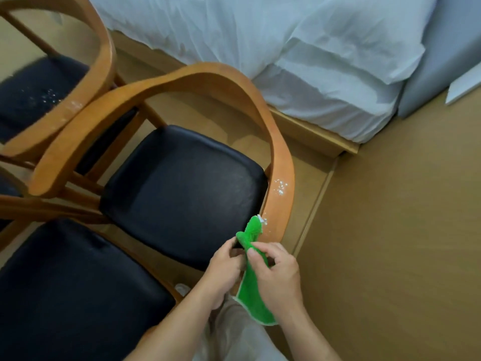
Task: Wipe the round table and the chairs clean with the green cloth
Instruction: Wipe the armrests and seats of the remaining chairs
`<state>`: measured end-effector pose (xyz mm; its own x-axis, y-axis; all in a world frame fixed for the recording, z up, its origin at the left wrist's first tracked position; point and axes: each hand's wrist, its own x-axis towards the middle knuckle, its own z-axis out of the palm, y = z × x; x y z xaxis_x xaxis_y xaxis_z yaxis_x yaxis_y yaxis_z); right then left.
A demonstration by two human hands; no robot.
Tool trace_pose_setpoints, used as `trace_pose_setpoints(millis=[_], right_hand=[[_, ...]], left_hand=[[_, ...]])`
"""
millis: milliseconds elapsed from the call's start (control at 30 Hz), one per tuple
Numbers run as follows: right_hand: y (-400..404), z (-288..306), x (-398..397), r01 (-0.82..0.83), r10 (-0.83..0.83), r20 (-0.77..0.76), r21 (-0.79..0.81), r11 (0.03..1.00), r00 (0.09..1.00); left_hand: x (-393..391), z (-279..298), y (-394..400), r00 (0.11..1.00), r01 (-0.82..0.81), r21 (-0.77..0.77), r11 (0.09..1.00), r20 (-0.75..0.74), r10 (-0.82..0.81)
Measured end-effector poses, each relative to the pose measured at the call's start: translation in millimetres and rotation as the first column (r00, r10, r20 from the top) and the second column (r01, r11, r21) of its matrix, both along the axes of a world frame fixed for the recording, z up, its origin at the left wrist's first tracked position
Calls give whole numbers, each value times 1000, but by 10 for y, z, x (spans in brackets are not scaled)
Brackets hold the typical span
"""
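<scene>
**Green cloth held in both hands by the chair arm**

The green cloth (251, 285) is pinched between the left hand (226, 272) and the right hand (276, 276), fingers curled on it. Its upper end touches the speckled wooden armrest (282, 178) of the middle chair (182, 183). Beyond lies a white bed (286, 48).

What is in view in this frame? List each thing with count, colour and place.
chairs: three, brown wood, dark blue seats, left and centre
white specks: scattered on the centre chair's right armrest, more on the far-left chair
green cloth: one, white edging, bottom centre, beside that armrest
bed: one, white bedding, top
floor: tan, right
white board: one, right edge
left hand: pinches the cloth
right hand: pinches the cloth
</scene>
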<state>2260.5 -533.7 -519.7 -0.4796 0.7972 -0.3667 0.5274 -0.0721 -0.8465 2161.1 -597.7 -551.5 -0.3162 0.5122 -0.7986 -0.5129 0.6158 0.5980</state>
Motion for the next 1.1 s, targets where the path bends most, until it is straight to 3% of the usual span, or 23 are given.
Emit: trace_pose_setpoints(millis=[167, 267, 367, 467, 533, 600, 667, 700, 767, 833, 900, 1100], right_hand=[[121, 84, 14, -107, 101, -39, -246, 963, 994], [229, 125, 60, -136, 84, -126, -505, 852, 989], [381, 103, 113, -167, 153, -69, -492, 854, 986], [650, -44, 53, -162, 176, 230, -77, 984, 957], [730, -152, -33, -220, 144, 361, 178, 959, 922], [650, -302, -87, -200, 43, 385, 379, 904, 922], [426, -467, -73, -140, -81, 411, 480, 866, 908], [306, -527, -69, -101, -115, 428, 449, 888, 897], [68, -604, -90, 19, -87, 454, 152, 988, 887], [-40, -697, -164, 107, -50, 431, -110, 988, 901], [15, -765, -286, 125, -55, 458, -123, 984, 887], [665, -965, -471, 4, -69, 500, 130, 992, 863]], left_hand=[[-139, -26, -115, 947, -182, 97, 978, 284, 148], [-210, -107, -257, 859, -294, 177, 939, 480, 178], [-203, -153, -290, 804, -355, 208, 911, 565, 184], [-148, -246, -186, 847, -405, 106, 908, 417, 329], [-103, -315, -102, 899, -387, 32, 922, 235, 369], [-83, -437, -35, 953, -304, -49, 951, -12, 304], [-89, -543, -18, 956, -178, -162, 971, -263, 131], [-102, -557, -16, 945, -123, -212, 970, -324, 49], [-99, -564, -29, 931, -8, -303, 953, -349, -103], [-79, -574, -59, 899, 86, -340, 936, -378, -220], [-93, -542, -30, 871, 140, -333, 932, -407, -276], [-56, -467, 126, 753, 386, -333, 860, -425, -502]])
